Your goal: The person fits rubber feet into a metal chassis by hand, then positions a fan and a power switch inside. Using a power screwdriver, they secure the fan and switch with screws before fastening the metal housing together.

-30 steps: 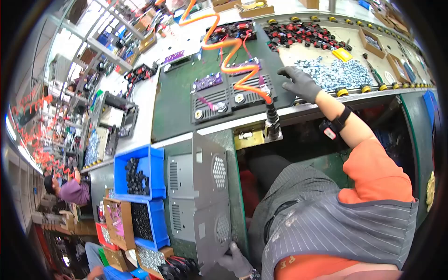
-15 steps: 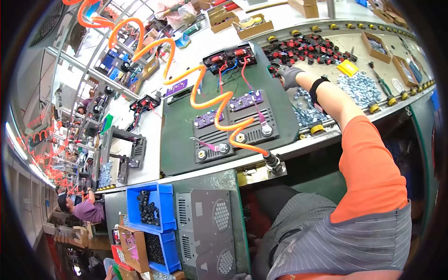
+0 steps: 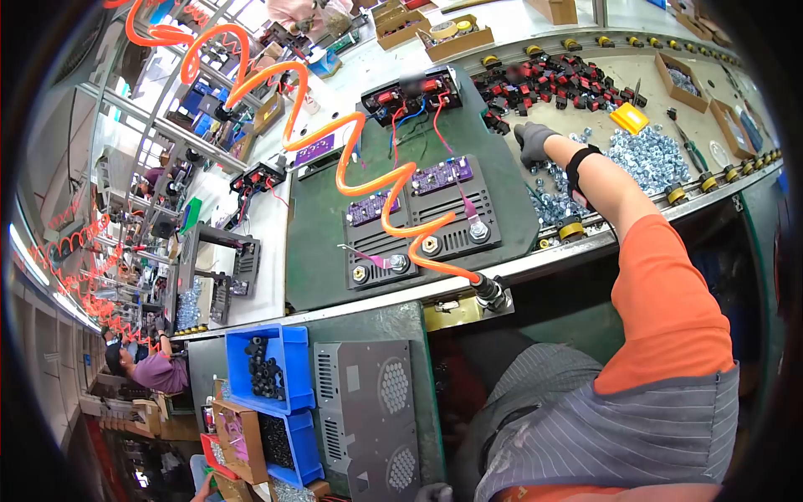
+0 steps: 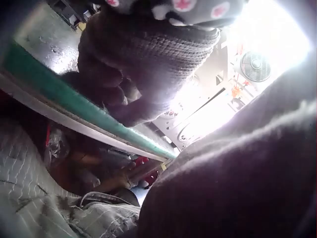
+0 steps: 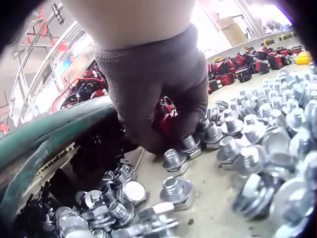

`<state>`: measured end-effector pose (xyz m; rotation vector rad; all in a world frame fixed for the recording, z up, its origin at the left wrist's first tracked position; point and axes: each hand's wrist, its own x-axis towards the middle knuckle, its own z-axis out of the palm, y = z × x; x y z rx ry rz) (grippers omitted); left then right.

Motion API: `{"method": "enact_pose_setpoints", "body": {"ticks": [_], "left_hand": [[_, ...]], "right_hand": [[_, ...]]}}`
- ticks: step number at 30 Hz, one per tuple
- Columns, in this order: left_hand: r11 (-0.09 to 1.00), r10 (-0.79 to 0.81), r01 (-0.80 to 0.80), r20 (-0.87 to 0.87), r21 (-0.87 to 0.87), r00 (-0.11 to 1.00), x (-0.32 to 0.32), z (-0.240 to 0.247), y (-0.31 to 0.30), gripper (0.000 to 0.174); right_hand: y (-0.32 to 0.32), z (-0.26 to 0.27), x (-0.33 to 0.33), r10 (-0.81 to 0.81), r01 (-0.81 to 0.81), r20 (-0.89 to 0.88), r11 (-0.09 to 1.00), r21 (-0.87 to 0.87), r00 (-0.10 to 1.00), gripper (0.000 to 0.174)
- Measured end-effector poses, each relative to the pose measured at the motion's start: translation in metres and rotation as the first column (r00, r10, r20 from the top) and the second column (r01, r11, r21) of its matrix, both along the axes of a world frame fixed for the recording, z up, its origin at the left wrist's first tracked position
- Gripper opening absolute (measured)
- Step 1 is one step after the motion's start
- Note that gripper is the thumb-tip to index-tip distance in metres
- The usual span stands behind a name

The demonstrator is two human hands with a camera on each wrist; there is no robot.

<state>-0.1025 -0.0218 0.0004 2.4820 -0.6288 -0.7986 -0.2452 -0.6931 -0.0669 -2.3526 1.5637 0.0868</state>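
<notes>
In the right wrist view, my gloved right hand [image 5: 153, 89] reaches down among silver bolts with washers [image 5: 174, 191]. Its fingers curl round a red block [image 5: 166, 121], partly hidden by the glove. In the head view that hand [image 3: 535, 144] is beside the pile of red-and-black blocks [image 3: 556, 82], just left of the main bolt heap [image 3: 648, 156]. My gloved left hand [image 4: 133, 64] rests at the green table edge [image 4: 59, 94] with loosely curled fingers and nothing visible in them. Low in the head view, it [image 3: 435, 492] lies near the corner of a grey vented metal panel [image 3: 368, 418].
A green mat [image 3: 318, 243] carries two black vented plates with purple circuit boards [image 3: 442, 176]. An orange coiled hose [image 3: 355, 155] hangs across it to a fitting [image 3: 492, 294]. Blue bins [image 3: 297, 368] of black parts stand left of the panel. Pliers [image 3: 690, 146] lie right of the bolts.
The metal panel, tilted up with my left hand at its edge, has come down flat. My right hand moved away from me to the block pile, then slightly back toward the bolts.
</notes>
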Motion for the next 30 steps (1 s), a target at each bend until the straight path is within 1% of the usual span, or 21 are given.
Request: {"method": "enact_pose_setpoints", "body": {"ticks": [1,3,5,6,7,8,9,11,12,13,14,15,16,17,19,21,22,25,26,27,30], "left_hand": [[1.0,0.002,-0.002,-0.005,-0.007,1.0,0.002,-0.007,0.003,0.03],[0.975,-0.182,0.164,-0.118,-0.149,0.976,0.009,-0.026,0.009,0.029],[0.959,-0.228,0.188,-0.183,-0.212,0.956,0.005,-0.009,-0.012,0.028],[0.94,-0.276,0.21,-0.241,-0.269,0.93,0.005,0.001,-0.025,0.027],[0.941,-0.267,0.199,-0.242,-0.273,0.933,0.006,0.003,-0.03,0.027],[0.931,-0.274,0.172,-0.306,-0.321,0.912,0.007,0.003,-0.034,0.028],[0.919,-0.283,0.141,-0.369,-0.368,0.885,0.009,0.004,-0.04,0.03],[0.966,-0.215,0.087,-0.57,-0.243,0.793,0.02,0.015,-0.059,0.042],[0.946,-0.277,0.117,-0.567,-0.303,0.775,0.022,0.015,-0.069,0.041],[0.921,-0.336,0.141,-0.558,-0.364,0.758,0.025,0.013,-0.082,0.039],[0.875,-0.398,0.148,-0.511,-0.461,0.762,0.026,0.01,-0.097,0.042],[0.824,-0.449,0.155,-0.46,-0.546,0.766,0.024,0.01,-0.111,0.045],[0.791,-0.442,0.076,-0.482,-0.607,0.756,0.015,0.024,-0.129,0.046],[0.748,-0.436,-0.006,-0.498,-0.664,0.75,0.006,0.04,-0.147,0.048],[0.687,-0.451,-0.089,-0.52,-0.721,0.725,-0.003,0.059,-0.169,0.052],[0.744,-0.379,0.127,-0.258,-0.656,0.889,0.005,0.062,-0.172,0.047],[0.713,-0.304,-0.106,-0.442,-0.693,0.844,0.007,0.045,-0.167,0.042],[0.659,-0.276,-0.087,-0.348,-0.747,0.896,0.013,0.054,-0.146,0.04],[0.69,-0.222,-0.25,-0.528,-0.679,0.82,0.01,0.063,-0.138,0.041],[0.692,-0.21,-0.252,-0.524,-0.676,0.826,0.012,0.065,-0.133,0.041],[0.707,-0.184,-0.126,-0.353,-0.696,0.917,0.014,0.07,-0.123,0.041]], "right_hand": [[-0.002,-0.007,-0.001,0.002,-0.002,-0.005,1.0,-0.007,1.0,0.055],[-0.008,-0.016,-0.002,0.034,-0.034,0.009,0.999,0.022,0.999,0.053],[0.0,-0.016,-0.006,-0.008,0.012,0.086,0.999,-0.038,0.996,0.049],[0.007,-0.003,-0.009,-0.084,0.098,0.306,0.995,-0.029,0.948,0.047],[0.013,0.006,-0.01,-0.152,0.178,0.51,0.984,-0.002,0.847,0.046],[0.015,0.008,-0.011,-0.015,0.127,0.634,0.983,-0.132,0.773,0.046],[0.052,0.047,-0.009,-0.036,0.066,0.744,0.998,-0.011,0.667,0.047],[0.119,0.099,-0.009,0.086,-0.185,0.869,0.983,0.007,0.488,0.043],[0.152,0.113,-0.011,0.178,-0.328,0.902,0.944,-0.043,0.393,0.043],[0.184,0.123,-0.008,0.307,-0.427,0.898,0.891,-0.154,0.316,0.043],[0.22,0.137,-0.008,0.446,-0.505,0.832,0.828,-0.243,0.33,0.04],[0.255,0.145,-0.003,0.444,-0.584,0.859,0.779,-0.23,0.254,0.038],[0.279,0.145,0.002,0.455,-0.662,0.849,0.727,-0.18,0.268,0.039],[0.3,0.144,0.013,0.59,-0.686,0.791,0.643,-0.34,0.161,0.036],[0.332,0.134,0.03,0.624,-0.762,0.748,0.592,-0.262,0.228,0.037],[0.355,0.125,0.047,0.664,-0.766,0.717,0.567,-0.302,0.209,0.04],[0.357,0.124,0.053,0.682,-0.771,0.717,0.53,-0.352,0.142,0.042],[0.355,0.127,0.067,0.557,-0.89,0.831,0.375,-0.258,-0.006,0.039],[0.354,0.121,0.075,0.546,-0.862,0.83,0.363,-0.353,-0.11,0.036],[0.364,0.118,0.071,0.222,-0.888,0.959,0.457,0.056,0.175,0.034],[0.371,0.119,0.081,0.355,-0.848,0.933,0.513,-0.137,0.064,0.03]]}}
